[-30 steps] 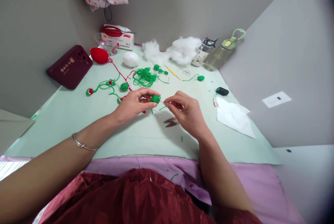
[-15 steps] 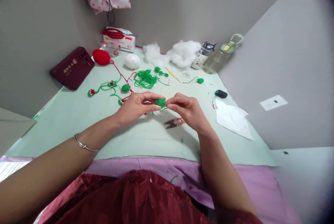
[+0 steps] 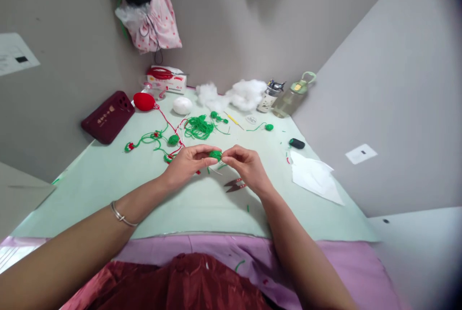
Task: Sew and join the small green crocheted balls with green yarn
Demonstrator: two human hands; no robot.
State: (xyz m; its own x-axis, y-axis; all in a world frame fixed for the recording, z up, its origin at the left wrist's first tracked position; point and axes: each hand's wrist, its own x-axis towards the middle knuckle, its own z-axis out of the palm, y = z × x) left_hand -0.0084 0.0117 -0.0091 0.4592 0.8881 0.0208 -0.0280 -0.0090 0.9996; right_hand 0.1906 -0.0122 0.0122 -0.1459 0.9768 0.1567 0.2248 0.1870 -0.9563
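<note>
A small green crocheted piece is held above the table between the thumb and fingers of my left hand. At its right side, my right hand is closed in a pinch against the piece; what its fingertips hold is too small to make out. Thread snips lie on the table just under my right hand. Beyond my left hand are a green ball, red yarn strands and a loose tangle of green yarn.
A maroon phone, red yarn ball, white ball, stuffing, pen cup and bottle stand or lie towards the back. White paper and a dark green-ended object are at right.
The view has tilted upward, so the table sits lower and more wall shows. Both hands remain together at the green piece, which looks slightly turned.
</note>
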